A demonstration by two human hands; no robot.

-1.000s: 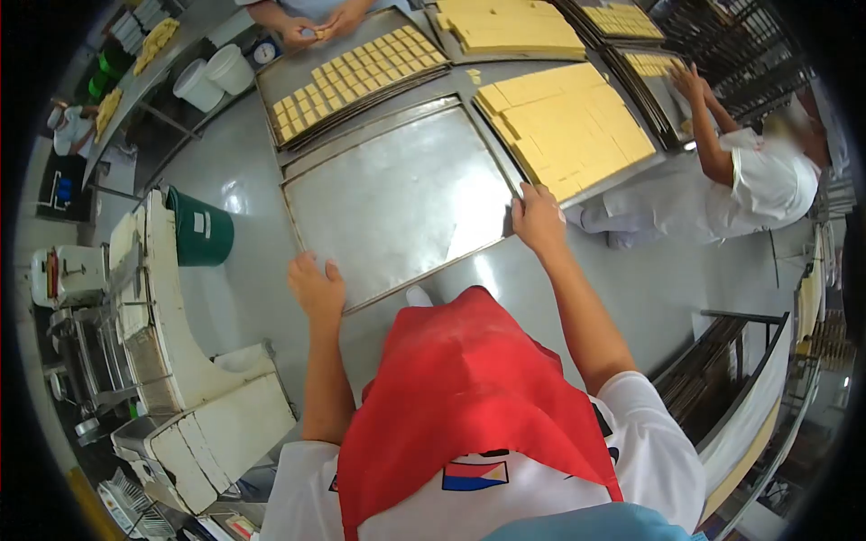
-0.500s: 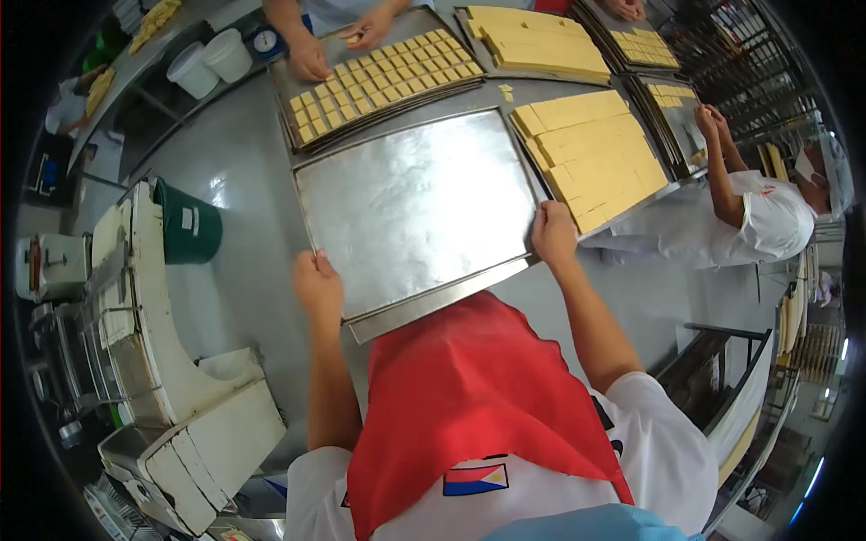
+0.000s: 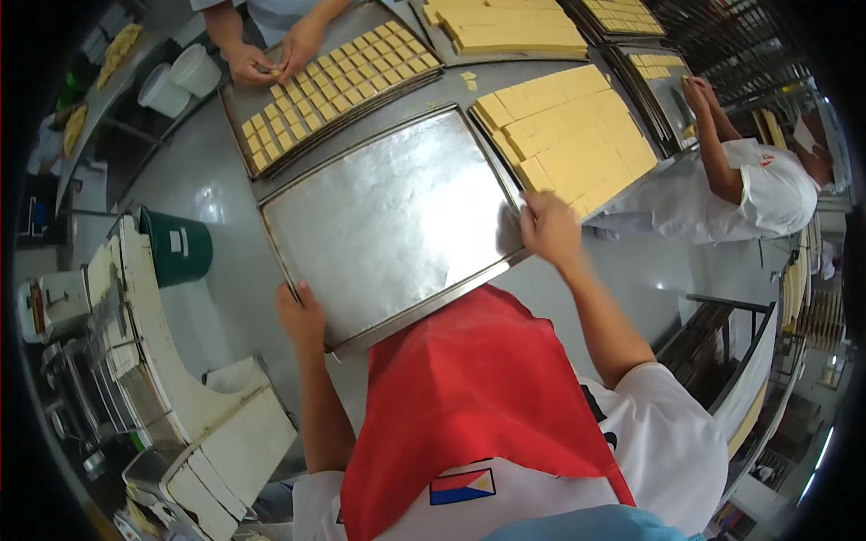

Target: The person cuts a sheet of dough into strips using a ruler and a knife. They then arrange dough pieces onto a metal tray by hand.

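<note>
A large bare metal tray (image 3: 388, 216) lies in front of me, its near edge close to my red apron. My left hand (image 3: 301, 317) grips its near left corner, thumb on the rim. At the right side, my right hand (image 3: 550, 227) holds the rim, fingers closed round it. Just beyond the tray's right edge is a tray of yellow dough slabs (image 3: 577, 135). Past its far left side sits a tray with rows of small yellow pieces (image 3: 338, 86), where a co-worker's hands (image 3: 271, 65) pinch a small piece.
Another slab stack (image 3: 510, 27) stands at the back. On the right a co-worker (image 3: 753, 180) works over a further tray (image 3: 663, 113). A green bucket (image 3: 176, 248) and a cream machine (image 3: 225, 437) are at left, a dark rack (image 3: 722, 352) at lower right.
The view has shifted. The bare tray in my hands first came nearer my apron, then turned a little, its left side swinging closer to me. Both hands kept hold of it.
</note>
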